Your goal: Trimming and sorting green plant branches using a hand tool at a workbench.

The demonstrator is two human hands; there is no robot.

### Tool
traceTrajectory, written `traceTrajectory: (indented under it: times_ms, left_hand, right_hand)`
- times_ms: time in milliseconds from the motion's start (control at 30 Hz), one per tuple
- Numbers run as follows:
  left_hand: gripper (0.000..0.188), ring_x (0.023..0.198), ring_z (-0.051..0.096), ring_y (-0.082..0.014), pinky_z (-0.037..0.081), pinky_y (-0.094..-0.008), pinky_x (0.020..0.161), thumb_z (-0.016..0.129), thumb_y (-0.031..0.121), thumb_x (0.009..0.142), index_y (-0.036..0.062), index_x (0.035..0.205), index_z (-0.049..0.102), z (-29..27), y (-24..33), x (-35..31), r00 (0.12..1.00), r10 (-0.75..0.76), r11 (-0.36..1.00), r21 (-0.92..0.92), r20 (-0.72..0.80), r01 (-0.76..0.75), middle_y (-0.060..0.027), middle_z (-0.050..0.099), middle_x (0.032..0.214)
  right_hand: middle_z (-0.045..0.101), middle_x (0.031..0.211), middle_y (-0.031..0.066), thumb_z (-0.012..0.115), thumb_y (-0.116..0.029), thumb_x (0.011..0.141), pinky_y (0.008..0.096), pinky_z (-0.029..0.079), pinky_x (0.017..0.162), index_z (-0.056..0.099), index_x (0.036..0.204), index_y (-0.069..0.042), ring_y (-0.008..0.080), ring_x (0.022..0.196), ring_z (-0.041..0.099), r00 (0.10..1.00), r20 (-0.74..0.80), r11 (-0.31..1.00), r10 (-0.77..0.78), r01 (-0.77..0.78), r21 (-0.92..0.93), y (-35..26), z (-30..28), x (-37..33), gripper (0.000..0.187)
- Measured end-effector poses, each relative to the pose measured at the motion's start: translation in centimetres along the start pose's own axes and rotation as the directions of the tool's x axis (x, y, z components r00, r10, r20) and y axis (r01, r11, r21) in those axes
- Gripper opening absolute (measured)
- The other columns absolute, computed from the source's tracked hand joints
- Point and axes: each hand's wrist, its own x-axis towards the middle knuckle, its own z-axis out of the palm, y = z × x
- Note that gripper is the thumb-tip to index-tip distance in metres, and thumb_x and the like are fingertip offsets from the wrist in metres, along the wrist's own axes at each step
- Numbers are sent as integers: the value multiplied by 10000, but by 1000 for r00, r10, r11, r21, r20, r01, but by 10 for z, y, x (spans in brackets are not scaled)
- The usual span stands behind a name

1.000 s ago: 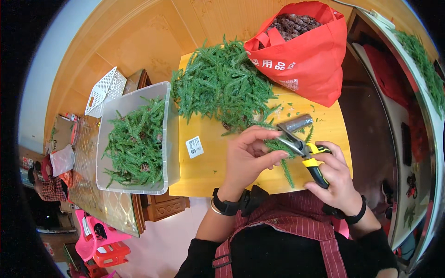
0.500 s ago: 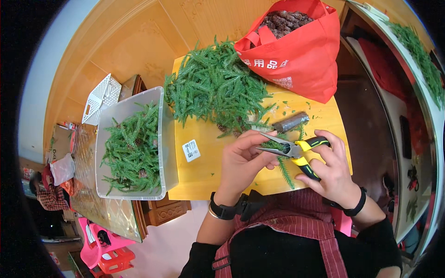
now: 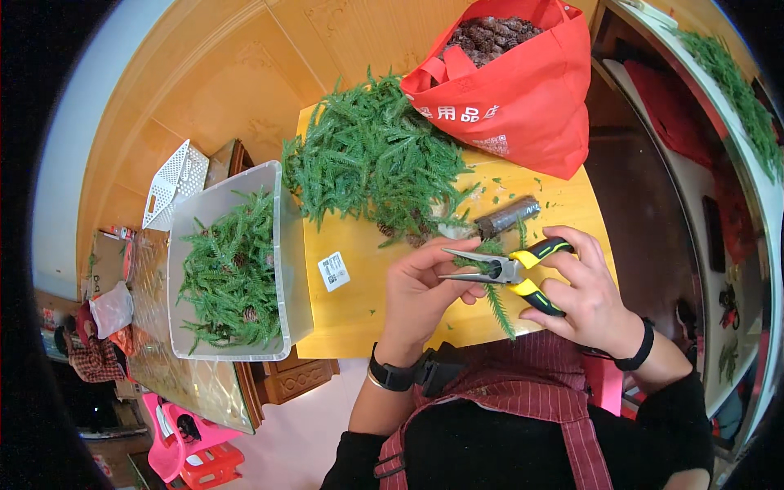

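Note:
My right hand [image 3: 594, 300] grips long-nose pliers [image 3: 508, 268] by their yellow and black handles. Their jaws are spread and point left, toward the fingers of my left hand [image 3: 418, 296]. Those fingers are pinched together on a green artificial pine sprig [image 3: 498, 312], part of which shows between the jaws while a frond hangs below. What else the left fingertips hold is hidden. Just beyond the hands lies a dark wrapped roll [image 3: 508, 217] on the yellow table [image 3: 367, 314]. A heap of pine sprigs [image 3: 371, 151] covers the far left of that table, with a few pine cones at its near edge.
Left of the table stands a clear plastic bin [image 3: 296, 269] of sprigs and cones. A red bag [image 3: 523, 106] full of pine cones [image 3: 490, 39] sits at the back right. A white label card [image 3: 333, 271] lies near the bin. Behind the bin is a white basket [image 3: 176, 181].
The pliers' jaws have spread wider around the sprig. Both hands stay close together in nearly the same place, and the whole view has shifted slightly.

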Motion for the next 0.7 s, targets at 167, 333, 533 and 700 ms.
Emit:
traceTrajectory:
  times_ms: [167,333,533,700]
  left_hand:
    - [344,685,618,-151,498,-207,553,541,-154,731,-47,1057,568,-3,-1,-2,999,14,1000,-4,39,-14,-85,535,909]
    - [304,620,606,-147,474,-204,496,531,-135,729,-58,1020,578,6,0,-2,993,92,994,69,-76,-87,-109,573,915]
    - [308,699,610,-144,508,-210,572,563,-110,754,-44,1055,571,3,1,-5,992,120,986,118,-32,-116,-96,527,958]
    - [280,684,611,-140,506,-206,565,564,-92,768,-59,1047,568,1,-2,-5,994,85,992,105,-75,-77,-94,534,964]
  right_hand:
    - [526,919,122,711,-287,606,484,364,837,540,699,-50,362,1053,445,999,2,996,-44,44,-82,1,-3,2,307]
    - [530,943,112,703,-196,600,432,385,828,550,773,-36,328,1037,456,996,81,987,-22,34,-156,6,-3,1,281]
    - [540,909,97,695,-170,597,417,394,813,545,802,-20,317,1011,467,993,118,986,-10,29,-161,4,-9,7,295]
    - [532,885,114,690,-162,603,406,401,802,532,788,-8,315,981,482,990,136,989,-31,50,-136,8,-5,8,287]
